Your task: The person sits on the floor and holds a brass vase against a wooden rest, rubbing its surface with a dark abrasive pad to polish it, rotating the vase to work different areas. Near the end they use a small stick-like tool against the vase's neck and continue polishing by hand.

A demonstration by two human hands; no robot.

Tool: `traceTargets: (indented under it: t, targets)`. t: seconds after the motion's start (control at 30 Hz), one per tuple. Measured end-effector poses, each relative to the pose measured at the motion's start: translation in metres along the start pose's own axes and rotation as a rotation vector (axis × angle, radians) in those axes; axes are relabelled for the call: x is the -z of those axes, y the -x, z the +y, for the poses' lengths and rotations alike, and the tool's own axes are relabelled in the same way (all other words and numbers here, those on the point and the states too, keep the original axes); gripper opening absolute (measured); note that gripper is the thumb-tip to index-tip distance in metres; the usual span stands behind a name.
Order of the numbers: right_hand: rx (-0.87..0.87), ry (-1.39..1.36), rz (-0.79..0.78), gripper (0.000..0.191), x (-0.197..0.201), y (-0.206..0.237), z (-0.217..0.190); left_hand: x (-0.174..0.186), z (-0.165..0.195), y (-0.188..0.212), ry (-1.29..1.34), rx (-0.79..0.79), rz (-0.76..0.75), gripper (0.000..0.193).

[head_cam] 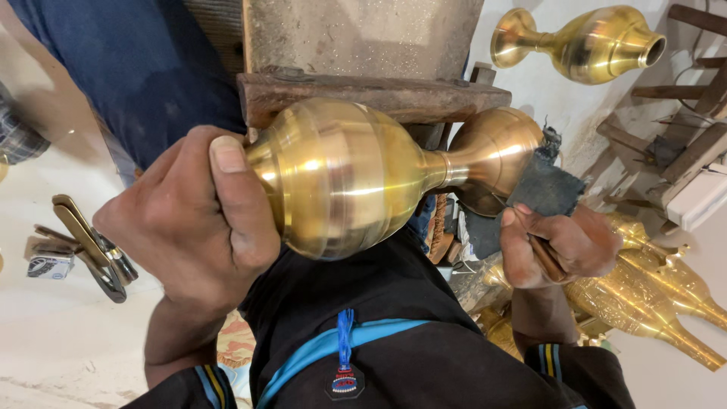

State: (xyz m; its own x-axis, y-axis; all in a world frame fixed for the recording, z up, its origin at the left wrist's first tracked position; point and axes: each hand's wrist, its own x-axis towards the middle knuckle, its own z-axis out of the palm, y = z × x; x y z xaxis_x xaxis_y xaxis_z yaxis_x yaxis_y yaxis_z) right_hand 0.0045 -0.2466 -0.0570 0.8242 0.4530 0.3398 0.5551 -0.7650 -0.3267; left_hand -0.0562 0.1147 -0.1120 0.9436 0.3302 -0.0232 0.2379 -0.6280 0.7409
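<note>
Two hands work one brass vase (356, 178), which lies on its side against a rusty metal bar (371, 95) above the person's lap. Left hand (193, 220) is closed around the wide body end, thumb flat on the metal. Right hand (560, 246) is closed on a dark abrasive pad (549, 185), pressed to the rounded foot; it possibly also grips a thin tool. A second brass vase (583, 42) lies well apart, upper right.

The left hand (193, 220) grips a brass vase (356, 178) lying sideways; at three o'clock the right hand (564, 246) presses a dark abrasive pad (549, 185) against its neck end.
</note>
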Motion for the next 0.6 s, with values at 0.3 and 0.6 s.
traceTargets:
  t: [0.3, 0.6]
  targets:
    - [0.247, 0.103, 0.012, 0.022, -0.002, -0.004, 0.005, -0.039, -0.045, -0.05, 0.193, -0.809, 0.514, 0.052]
    - [0.258, 0.141, -0.005, 0.022, -0.002, -0.005, 0.0, -0.029, -0.028, -0.038, 0.167, -0.578, 0.427, 0.047]
